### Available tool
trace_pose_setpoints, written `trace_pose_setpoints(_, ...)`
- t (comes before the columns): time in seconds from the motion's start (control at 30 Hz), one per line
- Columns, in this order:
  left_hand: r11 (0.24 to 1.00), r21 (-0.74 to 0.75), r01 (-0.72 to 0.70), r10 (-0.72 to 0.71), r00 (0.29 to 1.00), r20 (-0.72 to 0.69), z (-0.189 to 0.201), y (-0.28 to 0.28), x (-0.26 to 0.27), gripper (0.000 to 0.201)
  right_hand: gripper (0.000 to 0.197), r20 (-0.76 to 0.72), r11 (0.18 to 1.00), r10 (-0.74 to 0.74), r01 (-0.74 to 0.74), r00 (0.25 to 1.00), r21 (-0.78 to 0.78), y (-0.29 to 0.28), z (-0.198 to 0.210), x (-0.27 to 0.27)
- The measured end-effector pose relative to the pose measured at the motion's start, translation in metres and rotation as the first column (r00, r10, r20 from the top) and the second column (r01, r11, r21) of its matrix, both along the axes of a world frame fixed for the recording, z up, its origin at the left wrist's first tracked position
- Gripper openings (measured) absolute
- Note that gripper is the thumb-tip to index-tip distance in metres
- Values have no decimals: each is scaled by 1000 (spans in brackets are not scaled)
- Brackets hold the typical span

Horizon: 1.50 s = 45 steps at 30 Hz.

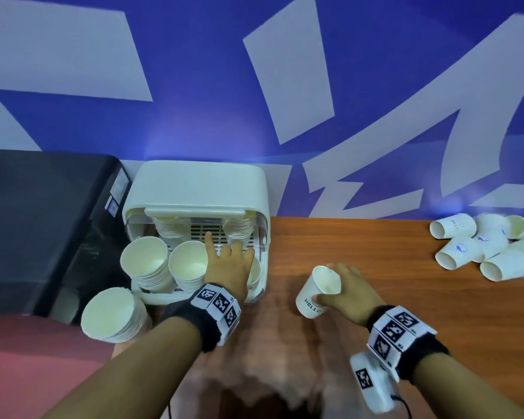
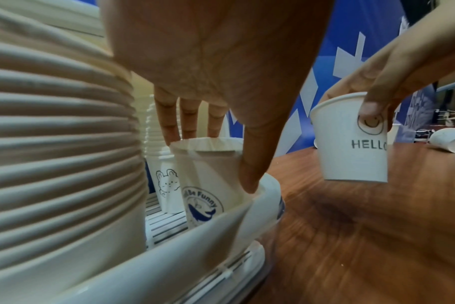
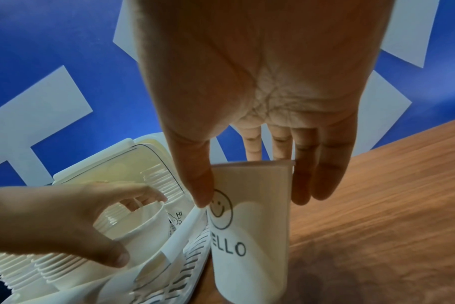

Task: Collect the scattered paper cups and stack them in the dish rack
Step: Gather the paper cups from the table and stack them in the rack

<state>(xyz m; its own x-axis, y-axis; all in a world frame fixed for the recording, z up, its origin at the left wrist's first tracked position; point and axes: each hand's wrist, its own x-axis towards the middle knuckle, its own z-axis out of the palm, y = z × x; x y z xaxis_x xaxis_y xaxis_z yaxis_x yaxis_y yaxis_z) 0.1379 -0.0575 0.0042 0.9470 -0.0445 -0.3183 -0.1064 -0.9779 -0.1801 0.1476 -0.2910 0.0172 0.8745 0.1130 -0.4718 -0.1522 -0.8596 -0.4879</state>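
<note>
A white dish rack (image 1: 262, 204) with its lid up stands at the table's back left and holds several stacks of paper cups (image 1: 147, 263). My left hand (image 1: 229, 261) reaches into its front right corner; thumb and fingers grip the rim of a whale-print cup (image 2: 205, 185) standing there. To the right of the rack, my right hand (image 1: 342, 288) pinches a tilted "HELLO" cup (image 1: 313, 294) between thumb and fingers, just above the wood. In the right wrist view the HELLO cup (image 3: 249, 226) hangs beside the rack's wall (image 3: 179, 234).
Several loose cups (image 1: 481, 246) lie on their sides at the table's far right. Another stack of cups (image 1: 109, 313) sits outside the rack at its front left. A black box (image 1: 43, 222) stands left of the rack. A blue-and-white wall backs the wooden table (image 1: 406, 297).
</note>
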Motion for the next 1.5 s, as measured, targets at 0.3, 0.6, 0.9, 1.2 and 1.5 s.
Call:
trace_pose_setpoints(0.3,999,-38,-13,11,999,-53,10,-1,1,85,74,16,1000,24,-25,1000,5,0,3,1)
trace_pose_setpoints(0.6,914,-365,-180,238,964,121,44,40,-28,65,78,243,930,312,-348,919,122,76,25,1)
trace_pose_setpoints(0.9,827,-498,-259,364,923,123,54,67,-50,62,77,290,926,368,-375,884,-31,125,12,3)
trace_pose_setpoints(1.2,811,-536,-235,376,911,170,45,70,-54,59,94,109,896,440,-428,892,-116,132,-23,6)
trace_pose_setpoints(1.5,838,-498,-224,356,916,187,60,65,-61,59,84,111,902,431,-424,896,-83,125,-13,8)
